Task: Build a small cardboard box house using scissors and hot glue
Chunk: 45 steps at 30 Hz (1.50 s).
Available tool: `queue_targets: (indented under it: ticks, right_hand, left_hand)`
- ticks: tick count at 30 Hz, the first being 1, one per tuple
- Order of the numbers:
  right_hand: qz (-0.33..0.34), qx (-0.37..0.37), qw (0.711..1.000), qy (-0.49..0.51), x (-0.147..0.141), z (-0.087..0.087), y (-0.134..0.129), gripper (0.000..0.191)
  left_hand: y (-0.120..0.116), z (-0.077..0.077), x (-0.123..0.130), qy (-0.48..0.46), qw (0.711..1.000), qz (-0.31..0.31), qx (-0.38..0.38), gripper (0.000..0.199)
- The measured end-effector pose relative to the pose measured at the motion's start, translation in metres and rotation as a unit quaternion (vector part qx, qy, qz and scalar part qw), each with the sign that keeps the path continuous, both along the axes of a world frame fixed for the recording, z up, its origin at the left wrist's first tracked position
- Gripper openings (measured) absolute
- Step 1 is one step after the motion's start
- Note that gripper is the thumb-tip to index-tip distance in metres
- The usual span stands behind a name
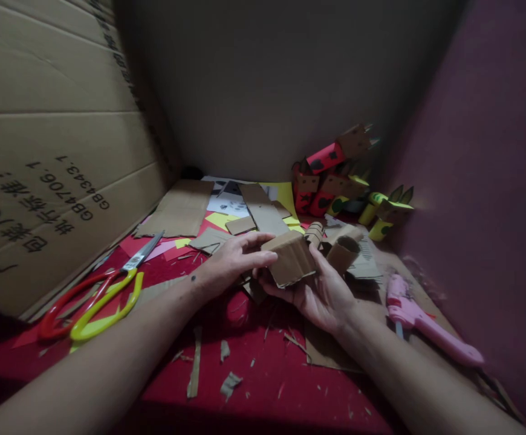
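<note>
Both of my hands hold one small folded piece of brown cardboard (290,258) above the red cloth. My left hand (241,261) grips its left edge between thumb and fingers. My right hand (324,295) supports it from below and at the right, with the fingers curled under it. Just behind my right hand stands an open cardboard tube (343,254), and a ridged brown roll (314,234) lies beside it. Flat cardboard strips (263,208) lie beyond the held piece.
Red-and-yellow-handled scissors (104,296) lie at the left by a large carton (63,151). A pink glue gun (426,323) rests at the right. Red tube figures (324,158) and yellow ones (378,228) stand at the back right. Cardboard scraps (194,362) litter the red cloth (254,405).
</note>
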State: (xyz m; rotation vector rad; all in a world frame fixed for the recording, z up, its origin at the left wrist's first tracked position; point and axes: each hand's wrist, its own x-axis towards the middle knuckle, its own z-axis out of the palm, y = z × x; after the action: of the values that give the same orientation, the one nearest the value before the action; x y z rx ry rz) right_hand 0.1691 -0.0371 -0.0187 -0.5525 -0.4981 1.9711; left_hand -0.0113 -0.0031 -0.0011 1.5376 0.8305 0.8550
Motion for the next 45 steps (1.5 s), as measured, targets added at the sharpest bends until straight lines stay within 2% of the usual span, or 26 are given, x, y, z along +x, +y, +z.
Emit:
queue_targets:
  ticks: [5,10,16,21,25,31,35,37,38,39,40,41,43,45]
  right_hand:
    - [-0.006,0.060,0.998,-0.012,0.003,-0.003,0.000,0.046]
    - [-0.032,0.096,0.994,-0.029,0.004,-0.006,0.002,0.041]
    - [-0.034,0.111,0.993,-0.036,0.005,-0.010,0.004,0.044]
    - [-0.034,0.108,0.993,-0.030,0.004,-0.008,0.001,0.043]
    - [-0.033,0.106,0.994,-0.002,0.005,-0.002,-0.002,0.042]
    - [-0.009,0.049,0.999,0.008,0.010,0.001,-0.002,0.046]
    - [0.001,0.032,0.999,0.008,0.013,0.000,-0.004,0.045]
    - [-0.010,0.022,1.000,0.009,0.015,-0.001,-0.006,0.045]
    - [-0.019,0.012,1.000,0.009,0.016,-0.001,-0.007,0.046]
    - [-0.027,-0.002,1.000,0.008,0.016,-0.001,-0.007,0.044]
    - [-0.039,-0.013,0.999,0.009,0.017,-0.001,-0.007,0.044]
    - [-0.052,-0.023,0.998,0.010,0.017,-0.001,-0.006,0.043]
    - [-0.064,-0.041,0.997,0.014,0.016,0.000,-0.006,0.041]
    - [-0.075,-0.056,0.995,0.019,0.014,0.003,-0.006,0.038]
  left_hand:
    - [0.007,-0.006,-0.003,-0.068,0.996,0.033,-0.049,0.044]
    - [0.008,-0.005,-0.003,-0.082,0.994,0.058,-0.046,0.046]
    - [0.007,-0.004,-0.003,-0.080,0.995,0.044,-0.045,0.045]
    - [0.005,-0.003,-0.004,-0.094,0.993,0.042,-0.056,0.046]
    - [0.001,0.001,-0.005,-0.079,0.996,0.016,-0.040,0.044]
    - [-0.001,0.005,-0.007,-0.072,0.995,-0.059,-0.031,0.049]
    - [-0.002,0.005,-0.007,-0.061,0.995,-0.084,-0.011,0.053]
    - [-0.003,0.007,-0.007,-0.014,0.998,-0.056,0.033,0.059]
    - [-0.003,0.008,-0.007,0.014,0.997,-0.020,0.069,0.060]
    - [-0.004,0.011,-0.009,0.030,0.996,0.015,0.088,0.057]
    - [-0.005,0.014,-0.012,0.045,0.992,0.060,0.105,0.046]
    - [-0.006,0.017,-0.016,0.063,0.985,0.108,0.119,0.043]
    - [-0.013,0.024,-0.032,0.115,0.963,0.203,0.138,0.060]
    - [-0.025,0.028,-0.055,0.188,0.931,0.276,0.150,0.060]
